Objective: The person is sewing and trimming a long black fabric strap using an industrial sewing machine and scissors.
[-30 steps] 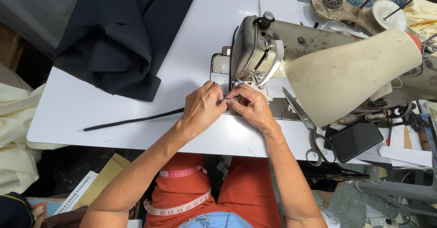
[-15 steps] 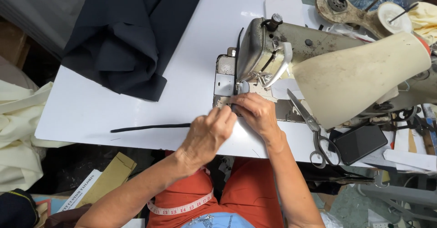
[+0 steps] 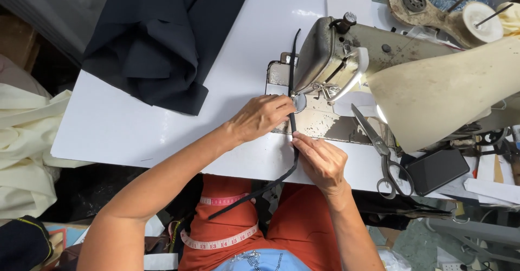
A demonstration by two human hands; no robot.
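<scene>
Left hand curled, palm down — right hand pinching, fingers forward.

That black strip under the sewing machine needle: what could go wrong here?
The left hand rests right beside the presser foot, so its fingertips could get caught near the needle. The black strip trails off the table edge into the lap; its hanging weight might pull it askew. The right hand pinches it just below.

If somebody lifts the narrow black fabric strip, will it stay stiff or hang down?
The narrow black fabric strip probably flops: past the white table edge it sags toward the lap. It looks light; the left hand and right hand guide it with fingertips only.
</scene>
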